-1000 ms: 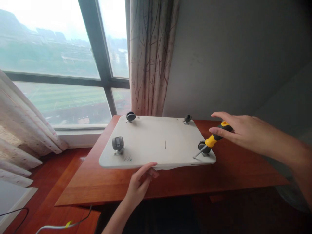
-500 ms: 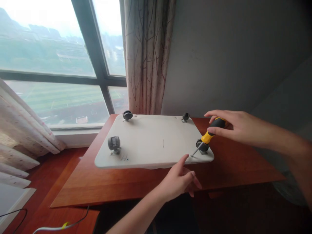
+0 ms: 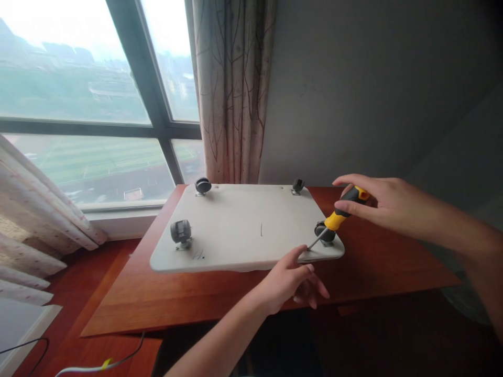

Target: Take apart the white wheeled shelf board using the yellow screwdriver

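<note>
Fingers of the right hand are curled round a screwdriver, its tip brought beside the near-right caster of an upturned white board on a wooden table. The left hand is newly shifted along the board's edge; its index finger, others loosely spread, is set by the tip, presumably for steadying.
</note>
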{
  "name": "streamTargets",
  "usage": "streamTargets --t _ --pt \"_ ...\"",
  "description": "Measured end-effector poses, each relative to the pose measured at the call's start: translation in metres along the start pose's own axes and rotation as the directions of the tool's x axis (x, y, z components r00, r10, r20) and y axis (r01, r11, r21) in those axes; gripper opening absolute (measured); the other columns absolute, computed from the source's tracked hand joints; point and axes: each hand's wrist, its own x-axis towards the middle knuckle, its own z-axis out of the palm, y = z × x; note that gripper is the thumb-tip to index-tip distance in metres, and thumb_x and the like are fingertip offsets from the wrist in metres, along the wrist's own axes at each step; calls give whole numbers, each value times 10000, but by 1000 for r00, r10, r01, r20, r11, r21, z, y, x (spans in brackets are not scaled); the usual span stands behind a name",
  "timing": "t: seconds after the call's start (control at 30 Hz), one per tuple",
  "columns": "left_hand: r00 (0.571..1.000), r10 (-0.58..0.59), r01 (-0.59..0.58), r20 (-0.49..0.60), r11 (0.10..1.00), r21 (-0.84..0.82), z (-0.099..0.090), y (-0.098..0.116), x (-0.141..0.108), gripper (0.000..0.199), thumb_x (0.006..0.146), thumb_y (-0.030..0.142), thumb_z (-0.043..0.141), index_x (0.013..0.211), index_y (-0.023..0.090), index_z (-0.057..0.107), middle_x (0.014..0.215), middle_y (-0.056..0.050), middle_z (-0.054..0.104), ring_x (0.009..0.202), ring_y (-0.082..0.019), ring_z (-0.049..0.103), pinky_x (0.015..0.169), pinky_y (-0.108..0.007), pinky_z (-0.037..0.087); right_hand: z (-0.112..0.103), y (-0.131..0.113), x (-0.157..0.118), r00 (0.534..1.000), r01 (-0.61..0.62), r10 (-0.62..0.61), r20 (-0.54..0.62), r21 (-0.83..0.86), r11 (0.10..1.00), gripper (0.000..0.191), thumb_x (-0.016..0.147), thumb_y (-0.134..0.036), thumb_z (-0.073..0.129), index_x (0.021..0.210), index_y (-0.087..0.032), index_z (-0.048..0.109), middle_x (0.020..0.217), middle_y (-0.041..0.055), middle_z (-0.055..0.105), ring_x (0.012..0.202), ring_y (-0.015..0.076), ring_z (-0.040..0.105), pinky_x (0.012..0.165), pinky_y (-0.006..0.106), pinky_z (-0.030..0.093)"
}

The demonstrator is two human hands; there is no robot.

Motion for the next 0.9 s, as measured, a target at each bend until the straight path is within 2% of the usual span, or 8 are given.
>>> streamTargets --t 0.07,0.17,0.23,0.37,0.57,0.7,0.8,0.9 --pt "1000 -2 2 10 999 -43 1 -1 0 894 900 354 628 1617 143 138 811 -98 774 525 -138 663 434 -184 277 3 0 1 999 -36 36 -21 -24 999 402 876 -641 629 1089 -322 751 776 9 747 590 207 635 549 323 442" --pt "1000 -10 11 18 996 -84 0 -2 1 899 893 344 636 1617 154 137 828 -105 777 536 -145 671 426 -184 281 2 -1 1 1000 -2 2 7 -3 1000 304 908 -575 608 1021 -336 759 824 -4 763 574 194 624 532 321 432" --pt "1000 -9 11 22 996 -93 0 -3 1 879 902 328 624 1616 157 141 836 -109 779 542 -145 674 425 -185 291 -1 -1 -1 998 49 -49 26 20 999 246 898 -477 624 1068 -352 749 959 -8 781 671 216 673 567 329 468" --pt "1000 -7 10 26 996 -88 0 -3 2 851 917 298 599 1616 162 133 835 -107 776 548 -143 677 422 -181 298 -4 -1 -4 990 136 -138 31 64 989 328 847 -389 655 1165 -351 728 1155 -2 761 952 283 717 750 374 546" --pt "1000 10 -10 0 1000 -25 5 -2 2 879 914 336 608 1623 144 125 813 -96 775 533 -143 674 441 -191 303 -2 -2 -2 997 78 -78 2 -19 997 276 945 -527 574 946 -328 765 964 -3 783 799 253 708 646 350 508" --pt "1000 14 -14 -21 999 34 7 0 0 829 936 332 579 1623 138 158 816 -91 770 522 -130 660 455 -198 312 -9 -6 -6 987 149 -148 70 -16 989 254 944 -428 567 1081 -308 744 1120 16 764 906 254 712 744 351 533" --pt "1000 2 -1 -31 999 54 7 2 -2 793 952 299 548 1625 145 158 834 -95 770 536 -128 662 465 -200 322 -12 -8 -11 981 150 -150 126 6 989 336 908 -358 584 1223 -307 686 1229 26 731 899 244 712 720 341 538" --pt "999 -7 9 -32 999 52 7 4 -2 804 942 303 559 1624 147 162 836 -99 772 545 -138 668 470 -204 326 -9 -7 -10 991 99 -98 86 -8 995 339 917 -408 588 1221 -292 681 1219 38 735 936 262 715 741 354 543"
